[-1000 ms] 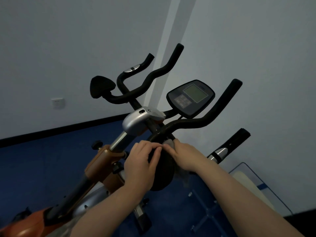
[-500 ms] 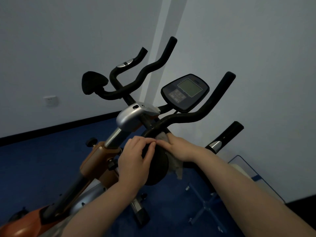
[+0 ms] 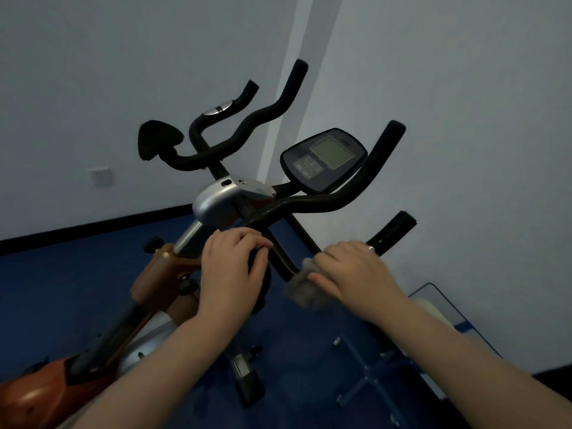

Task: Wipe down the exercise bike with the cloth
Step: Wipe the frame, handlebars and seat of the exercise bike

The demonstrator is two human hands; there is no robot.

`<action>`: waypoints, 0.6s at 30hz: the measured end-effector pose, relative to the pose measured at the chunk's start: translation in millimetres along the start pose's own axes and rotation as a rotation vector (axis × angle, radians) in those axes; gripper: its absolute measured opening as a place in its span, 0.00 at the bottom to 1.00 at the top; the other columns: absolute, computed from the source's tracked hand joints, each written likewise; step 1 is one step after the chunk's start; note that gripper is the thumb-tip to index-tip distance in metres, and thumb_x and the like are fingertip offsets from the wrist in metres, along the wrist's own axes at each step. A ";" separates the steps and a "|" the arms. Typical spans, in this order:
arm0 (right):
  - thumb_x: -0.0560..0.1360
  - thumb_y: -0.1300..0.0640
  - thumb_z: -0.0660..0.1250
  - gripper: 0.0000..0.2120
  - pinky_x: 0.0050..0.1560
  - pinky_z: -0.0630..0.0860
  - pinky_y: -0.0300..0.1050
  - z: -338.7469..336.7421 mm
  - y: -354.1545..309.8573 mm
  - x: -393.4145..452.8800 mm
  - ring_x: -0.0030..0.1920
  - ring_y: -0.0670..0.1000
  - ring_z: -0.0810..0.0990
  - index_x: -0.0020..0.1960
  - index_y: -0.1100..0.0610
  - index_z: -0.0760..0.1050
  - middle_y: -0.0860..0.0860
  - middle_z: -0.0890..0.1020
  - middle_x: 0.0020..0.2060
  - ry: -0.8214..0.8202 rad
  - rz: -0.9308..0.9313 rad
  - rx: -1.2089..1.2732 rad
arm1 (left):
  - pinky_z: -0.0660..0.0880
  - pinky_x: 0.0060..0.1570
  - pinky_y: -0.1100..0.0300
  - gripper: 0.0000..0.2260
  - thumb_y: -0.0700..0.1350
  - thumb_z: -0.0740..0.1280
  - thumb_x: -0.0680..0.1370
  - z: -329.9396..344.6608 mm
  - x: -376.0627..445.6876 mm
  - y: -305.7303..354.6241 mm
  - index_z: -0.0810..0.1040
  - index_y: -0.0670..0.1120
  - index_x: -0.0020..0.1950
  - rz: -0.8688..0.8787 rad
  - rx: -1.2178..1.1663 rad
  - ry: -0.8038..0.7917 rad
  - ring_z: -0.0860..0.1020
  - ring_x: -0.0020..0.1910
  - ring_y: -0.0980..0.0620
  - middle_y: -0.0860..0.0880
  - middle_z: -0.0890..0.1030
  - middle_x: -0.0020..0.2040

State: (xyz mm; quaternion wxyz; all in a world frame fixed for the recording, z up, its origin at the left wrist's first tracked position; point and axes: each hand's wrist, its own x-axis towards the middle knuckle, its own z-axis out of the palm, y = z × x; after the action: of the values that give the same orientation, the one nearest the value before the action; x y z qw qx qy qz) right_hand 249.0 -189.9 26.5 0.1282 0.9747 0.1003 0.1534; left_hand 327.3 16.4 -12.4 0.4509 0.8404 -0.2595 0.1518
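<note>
Right hand (image 3: 356, 270) holds cloth (image 3: 305, 291) on handlebar (image 3: 312, 204); left hand (image 3: 230, 267) grips pad (image 3: 258, 264)

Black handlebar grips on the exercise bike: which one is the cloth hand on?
The short straight grip low on the right; the right hand presses the grey cloth to its bar. The others rise untouched.

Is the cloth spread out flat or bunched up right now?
Bunched up. The grey cloth is wadded in the right hand against a black handlebar tube, only a crumpled clump showing.
</note>
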 end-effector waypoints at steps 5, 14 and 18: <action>0.79 0.46 0.59 0.16 0.62 0.68 0.53 11.2 17.4 -14.6 0.44 0.54 0.77 0.44 0.55 0.79 0.50 0.79 0.40 0.208 0.249 0.067 | 0.72 0.53 0.52 0.06 0.39 0.65 0.78 20.6 -8.5 52.3 0.80 0.49 0.51 0.139 -0.005 -0.166 0.76 0.48 0.51 0.52 0.79 0.48; 0.78 0.50 0.63 0.13 0.66 0.69 0.54 10.2 77.3 -15.2 0.43 0.55 0.79 0.41 0.57 0.80 0.52 0.80 0.38 0.397 -0.012 -0.171 | 0.73 0.44 0.52 0.12 0.50 0.55 0.84 81.4 -2.0 59.5 0.76 0.48 0.49 -0.083 0.037 -0.140 0.75 0.39 0.51 0.51 0.79 0.39; 0.78 0.49 0.62 0.13 0.68 0.67 0.53 11.5 86.0 -14.9 0.43 0.54 0.80 0.42 0.56 0.80 0.51 0.81 0.40 0.433 -0.136 -0.175 | 0.74 0.55 0.55 0.20 0.47 0.55 0.82 95.1 -3.8 52.5 0.70 0.48 0.30 0.082 0.223 0.048 0.72 0.25 0.51 0.52 0.72 0.23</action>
State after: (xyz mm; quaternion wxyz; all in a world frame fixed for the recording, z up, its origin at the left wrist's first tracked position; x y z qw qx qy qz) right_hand 252.2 -277.3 36.0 0.1979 0.8951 0.1774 0.3579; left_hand 296.1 -86.1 -30.7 0.3542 0.8702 -0.2641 0.2179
